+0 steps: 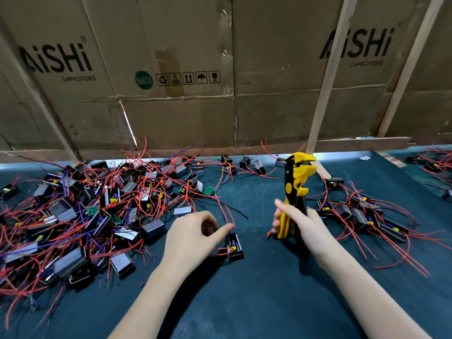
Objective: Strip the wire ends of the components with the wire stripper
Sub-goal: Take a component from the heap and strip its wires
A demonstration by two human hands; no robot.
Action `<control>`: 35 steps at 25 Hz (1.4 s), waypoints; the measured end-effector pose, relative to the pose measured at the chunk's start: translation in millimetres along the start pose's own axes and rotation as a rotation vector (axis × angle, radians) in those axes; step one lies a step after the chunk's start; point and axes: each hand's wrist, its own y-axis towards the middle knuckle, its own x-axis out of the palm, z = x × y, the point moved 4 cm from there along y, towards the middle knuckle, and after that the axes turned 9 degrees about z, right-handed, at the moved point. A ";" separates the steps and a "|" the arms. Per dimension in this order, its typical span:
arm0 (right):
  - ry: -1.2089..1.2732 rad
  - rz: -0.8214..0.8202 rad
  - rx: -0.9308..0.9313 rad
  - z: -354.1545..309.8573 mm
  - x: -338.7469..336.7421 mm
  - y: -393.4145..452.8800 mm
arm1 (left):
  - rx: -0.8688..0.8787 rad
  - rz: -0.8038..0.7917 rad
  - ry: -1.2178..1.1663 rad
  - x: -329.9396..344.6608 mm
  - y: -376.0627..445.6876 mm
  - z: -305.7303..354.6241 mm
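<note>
Right grip (297,225) clenches both handles of the yellow-and-black wire stripper (294,189), head upright toward twelve o'clock. Left grip (193,237) curls loosely with forefinger stretched to three o'clock; whether it pinches the red wire (227,214) is hard to tell. Just beside that fingertip lies a small black component (235,247) on the dark tabletop (244,302). It looks light and rigid, its leads thin and springy, so hold the box and feed the lead's tip. Farther off, at ten o'clock, sits the tangled pile (97,204).
</note>
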 end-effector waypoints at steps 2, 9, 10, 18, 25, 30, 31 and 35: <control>0.032 0.037 -0.004 0.3 -1.7 0.6 | 0.017 -0.072 -0.128 6.9 -1.2 7.2; -0.582 0.394 -0.421 -15.9 -22.3 -2.3 | 0.314 -0.192 -0.063 -16.7 3.2 3.7; -0.699 0.449 -0.483 -19.5 -22.0 -5.2 | 0.367 -0.038 0.038 -24.1 4.1 5.5; -1.142 0.627 -0.654 -15.6 -20.1 -0.5 | 0.018 0.073 -0.145 5.7 -16.0 36.9; -1.254 0.634 -0.645 -9.2 -21.1 3.7 | -0.360 -0.087 -0.575 15.3 -10.0 12.6; -1.254 0.625 -0.629 -7.9 -23.1 4.3 | -0.477 -0.151 -0.985 14.2 -7.7 17.1; -1.253 0.621 -0.626 -7.5 -23.1 4.6 | -0.470 -0.157 -1.007 13.2 -7.5 17.9; -1.263 0.615 -0.633 -6.6 -22.3 4.6 | -0.427 -0.169 -0.996 12.7 -6.9 20.9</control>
